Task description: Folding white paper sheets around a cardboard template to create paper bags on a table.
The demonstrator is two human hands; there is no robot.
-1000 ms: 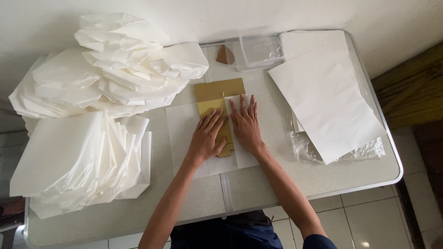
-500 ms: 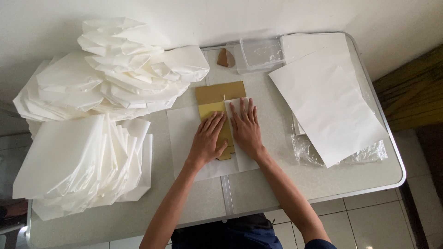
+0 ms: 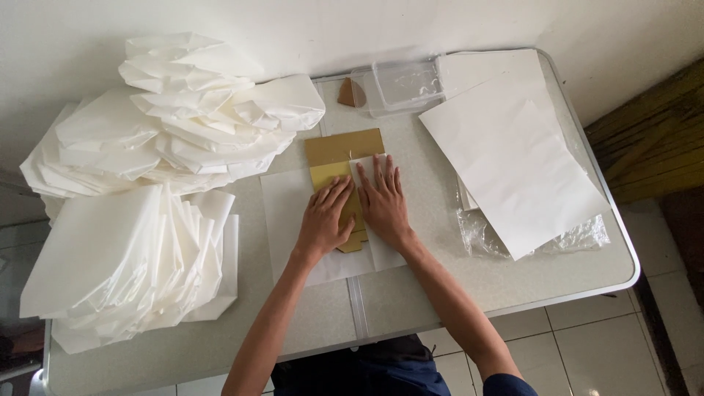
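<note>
A gold card box [image 3: 339,155] lies flat in the middle of the table on a white paper sheet [image 3: 287,217]. My left hand [image 3: 325,218] presses flat on the box's near part, fingers spread. My right hand [image 3: 383,198] lies flat beside it, holding the sheet's right flap folded over the box. Both palms face down and the thumbs nearly touch. Part of the box's near end is hidden under the hands and the folded paper.
Heaps of folded white paper bags [image 3: 183,125] and a second stack [image 3: 132,264] fill the table's left side. A stack of white sheets [image 3: 513,154] on clear plastic wrap [image 3: 572,238] lies right. A clear plastic container [image 3: 403,84] and a small brown piece [image 3: 350,94] sit at the back. The table edge [image 3: 557,297] runs in front.
Both hands stay pressed on the box and paper, with only slight finger shifts. The view has moved a little.
</note>
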